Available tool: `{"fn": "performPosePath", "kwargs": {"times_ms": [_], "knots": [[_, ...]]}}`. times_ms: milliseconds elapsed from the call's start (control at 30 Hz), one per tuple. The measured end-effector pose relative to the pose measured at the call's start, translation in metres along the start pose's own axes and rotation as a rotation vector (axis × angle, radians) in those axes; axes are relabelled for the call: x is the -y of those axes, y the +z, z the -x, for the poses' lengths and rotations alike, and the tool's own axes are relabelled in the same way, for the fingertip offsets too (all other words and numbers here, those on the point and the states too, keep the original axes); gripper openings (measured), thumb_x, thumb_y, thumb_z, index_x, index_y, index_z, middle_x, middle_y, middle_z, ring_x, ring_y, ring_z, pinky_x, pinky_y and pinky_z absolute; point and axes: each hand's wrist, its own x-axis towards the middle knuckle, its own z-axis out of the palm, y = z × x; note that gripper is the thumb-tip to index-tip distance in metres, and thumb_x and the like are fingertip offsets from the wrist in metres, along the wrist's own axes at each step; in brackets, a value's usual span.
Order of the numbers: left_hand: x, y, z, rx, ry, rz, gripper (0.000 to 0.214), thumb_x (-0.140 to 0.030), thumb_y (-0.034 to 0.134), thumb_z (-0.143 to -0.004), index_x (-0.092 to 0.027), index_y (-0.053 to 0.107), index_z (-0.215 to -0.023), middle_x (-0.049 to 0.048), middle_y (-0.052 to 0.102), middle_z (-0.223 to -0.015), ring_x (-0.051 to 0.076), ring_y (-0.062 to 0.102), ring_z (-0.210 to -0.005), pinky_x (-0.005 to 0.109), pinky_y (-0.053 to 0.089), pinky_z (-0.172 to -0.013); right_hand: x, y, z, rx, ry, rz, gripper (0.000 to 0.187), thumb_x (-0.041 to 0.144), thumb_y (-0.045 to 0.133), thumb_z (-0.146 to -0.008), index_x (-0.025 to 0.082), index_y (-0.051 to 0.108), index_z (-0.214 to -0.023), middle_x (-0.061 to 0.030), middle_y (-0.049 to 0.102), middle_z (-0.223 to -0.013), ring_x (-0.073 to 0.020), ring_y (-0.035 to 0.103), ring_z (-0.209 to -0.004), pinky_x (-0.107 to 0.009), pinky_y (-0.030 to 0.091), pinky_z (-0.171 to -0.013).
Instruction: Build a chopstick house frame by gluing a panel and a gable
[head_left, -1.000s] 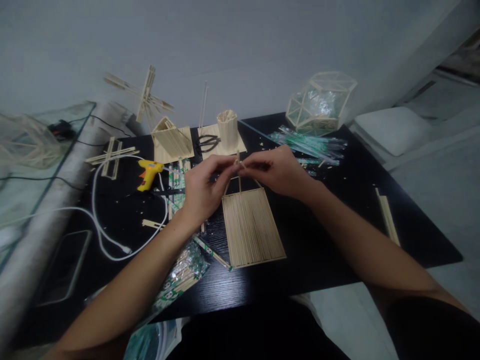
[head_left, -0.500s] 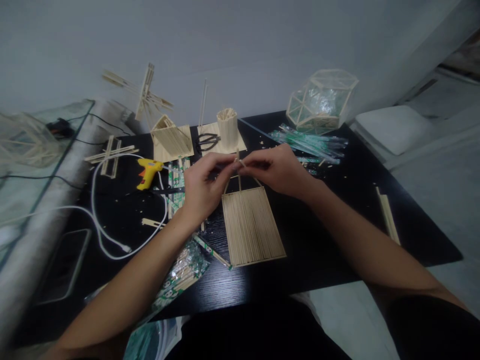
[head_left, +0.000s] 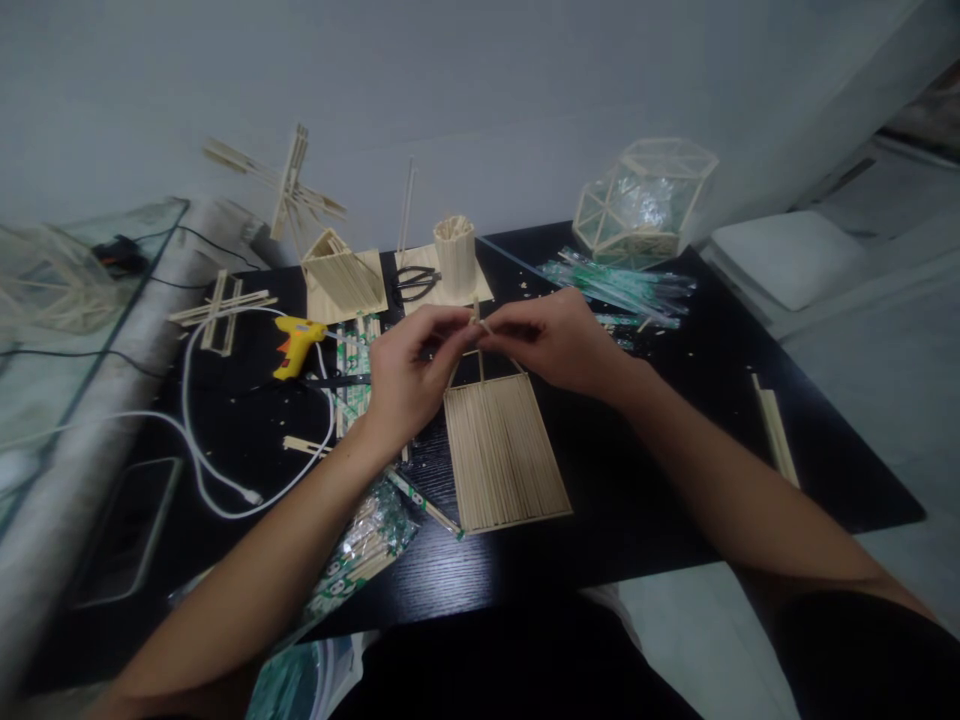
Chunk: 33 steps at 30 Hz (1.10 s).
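Note:
A flat panel of wooden sticks (head_left: 506, 455) lies on the black table in front of me. Thin sticks rise from its far edge and meet between my hands, beside one upright stick (head_left: 481, 366). My left hand (head_left: 420, 365) pinches the sticks near where they join, fingertips closed. From the other side my right hand (head_left: 555, 338) pinches there too, its fingertips almost touching the left ones. The fingers cover the joint itself, so its details are hidden.
A yellow glue gun (head_left: 297, 346) lies left, near a white cable (head_left: 196, 440). Behind my hands stand a round stick cup (head_left: 455, 258) and black-handled scissors or pliers (head_left: 415, 284). Wrapped chopsticks (head_left: 622, 285) lie back right, a stick bundle (head_left: 776, 432) at right, and a phone (head_left: 131, 530) at left.
Almost nothing differs. Both hands keep their pinch at the joint, and the panel stays in place with at most a tiny shift.

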Motion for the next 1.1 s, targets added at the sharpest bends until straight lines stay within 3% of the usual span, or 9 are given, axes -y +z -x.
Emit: {"fn": "performPosePath", "kwargs": {"times_ms": [200,467,1100], "knots": [[0.001,0.0,0.0,0.004,0.014,-0.014,0.01,-0.029,0.074,-0.096,-0.022,0.074,-0.102,0.0011,0.078,-0.093,0.011,0.071,-0.073,0.025,0.058,-0.071,0.002,-0.004,0.0,0.043,0.039,0.006,0.019,0.03,0.07,-0.097,0.017,0.078,-0.085,0.0015,0.071,-0.068,-0.0098,0.054,-0.058,-0.026,0.037,-0.064],[0.0,0.0,-0.001,-0.001,0.06,-0.009,0.009,-0.026,0.074,-0.096,-0.022,0.076,-0.103,0.0002,0.08,-0.094,0.009,0.072,-0.074,0.021,0.057,-0.071,0.004,-0.006,0.0,0.081,-0.042,0.15,0.023,0.026,0.066,-0.1,0.017,0.072,-0.079,0.0025,0.062,-0.063,-0.0104,0.048,-0.058,-0.027,0.032,-0.066],[0.004,0.003,0.002,0.011,0.073,-0.023,0.012,-0.026,0.072,-0.097,-0.023,0.077,-0.107,0.002,0.08,-0.099,0.012,0.074,-0.082,0.024,0.059,-0.074,0.006,-0.012,-0.001,0.081,-0.029,0.139,0.022,0.024,0.067,-0.1,0.016,0.076,-0.082,0.0023,0.064,-0.064,-0.0096,0.046,-0.056,-0.026,0.032,-0.065]]}}
